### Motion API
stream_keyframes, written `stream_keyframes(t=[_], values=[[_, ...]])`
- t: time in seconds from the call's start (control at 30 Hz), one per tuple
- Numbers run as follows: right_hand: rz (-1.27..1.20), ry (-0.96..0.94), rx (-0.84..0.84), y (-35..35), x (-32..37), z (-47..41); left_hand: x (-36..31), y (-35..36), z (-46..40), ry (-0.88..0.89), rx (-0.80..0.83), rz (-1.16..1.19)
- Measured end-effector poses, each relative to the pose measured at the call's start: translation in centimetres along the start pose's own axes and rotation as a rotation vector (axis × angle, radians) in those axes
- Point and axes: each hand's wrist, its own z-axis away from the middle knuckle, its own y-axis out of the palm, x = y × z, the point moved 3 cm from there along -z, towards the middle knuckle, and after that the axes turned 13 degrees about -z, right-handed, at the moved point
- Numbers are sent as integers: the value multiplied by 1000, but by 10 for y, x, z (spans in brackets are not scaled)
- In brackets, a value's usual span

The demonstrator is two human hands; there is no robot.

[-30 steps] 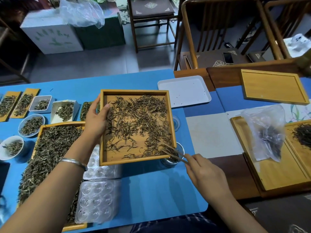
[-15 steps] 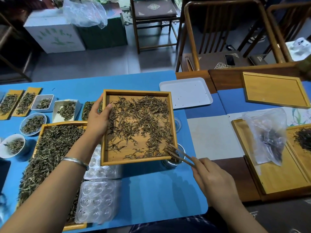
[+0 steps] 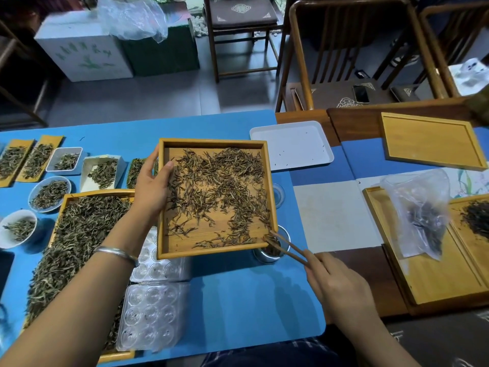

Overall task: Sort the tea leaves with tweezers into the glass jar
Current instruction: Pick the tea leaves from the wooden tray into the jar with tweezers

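Left hand (image 3: 150, 186) gripped left rim of square bamboo tray (image 3: 214, 143), thumb hooked over rim onto tray floor, fingers curled underneath; tray held up off blue table mat (image 3: 238, 295), tilted w/ near-right corner lowest. Thin silver bangle (image 3: 116, 252) on that wrist. Dark brown dried tea leaves (image 3: 219, 189) spread across tray right of the grip, thickest in middle & along right side, bare wood at near-left.

Right hand (image 3: 338, 287) pinched slim wooden tweezers (image 3: 289, 249) at rear end betw. thumb & fingers. Tips reached up-left from that grip to tray's near-right corner, touching leaves at the rim. Whether tips closed on a leaf: cannot tell, too small.

Small round glass jar (image 3: 272, 249) stood on mat right under that corner & tweezer tips, just up-left of right hand, partly hidden by tray; dark leaves inside.

Below & left of left-hand grip: bigger bamboo tray (image 3: 66, 201) heaped w/ greenish leaves, partly under forearm. Clear plastic blister moulds (image 3: 153, 313) below held tray, near left wrist. Beyond left hand, farther left: small dishes & bamboo scoops w/ leaf samples. Up-right of held tray: white rectangular plastic tray (image 3: 291, 133). Well right of right hand: clear plastic bag (image 3: 420, 213) w/ leaves, lying on a bamboo tray.
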Motion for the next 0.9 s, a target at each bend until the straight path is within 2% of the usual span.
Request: stream_keyframes(t=[0.1,0.4,0.67,0.9], values=[[9,25,47,0,-4,8,-2,0,-1,15,-14,-1],[-112,96,-99,-19,15,-38,-5,1,2,7,1,44],[-176,265,-42,1,27,-114,-8,0,11,5,-12,40],[-112,293,53,12,30,-106,-10,0,12,13,-37,22]])
